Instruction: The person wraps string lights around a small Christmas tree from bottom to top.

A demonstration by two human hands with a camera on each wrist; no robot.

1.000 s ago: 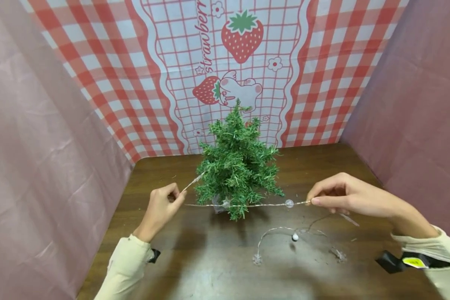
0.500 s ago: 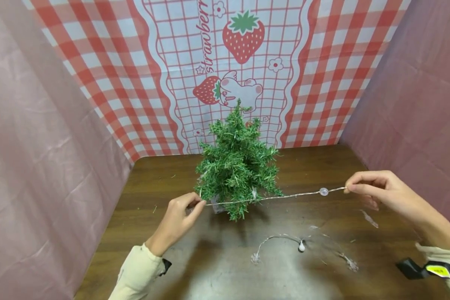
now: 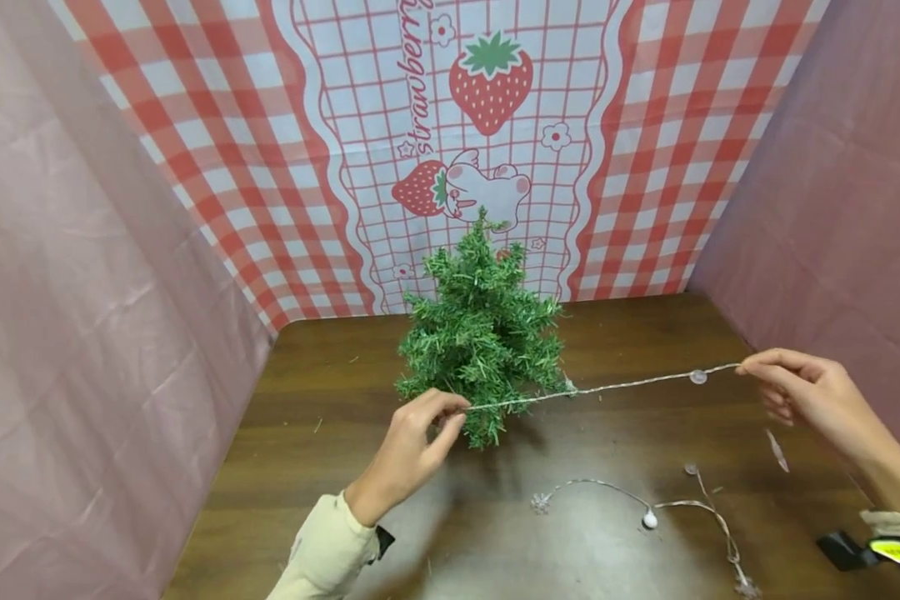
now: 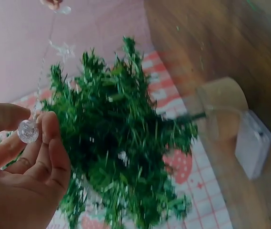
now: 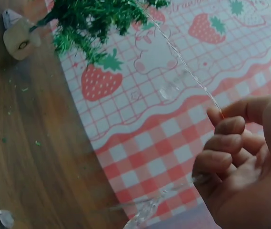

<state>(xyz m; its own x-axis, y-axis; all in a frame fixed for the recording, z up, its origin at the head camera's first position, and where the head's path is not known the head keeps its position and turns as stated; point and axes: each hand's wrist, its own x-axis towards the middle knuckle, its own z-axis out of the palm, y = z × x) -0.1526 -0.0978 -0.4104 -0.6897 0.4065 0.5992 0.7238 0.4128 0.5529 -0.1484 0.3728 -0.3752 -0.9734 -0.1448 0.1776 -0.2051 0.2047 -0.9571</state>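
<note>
Head view: well apart, both curled hands (image 3: 411, 440) pinch a silvery string (image 3: 622, 385) stretched straight between them.

- The left hand (image 3: 408, 446) reached up and inward from the bottom of the head view, its thumb and index finger drawn into a pinch.
- Its other fingers (image 4: 25, 164) bent beneath.
- The right hand (image 3: 813, 392) extended from the right edge, also pinching.
- Its remaining fingers (image 5: 216, 158) curled toward the palm.
- Both hands were well apart, the right slightly higher in the head view.
- Pale sleeves (image 3: 322, 542) ended short of both hands.
</note>
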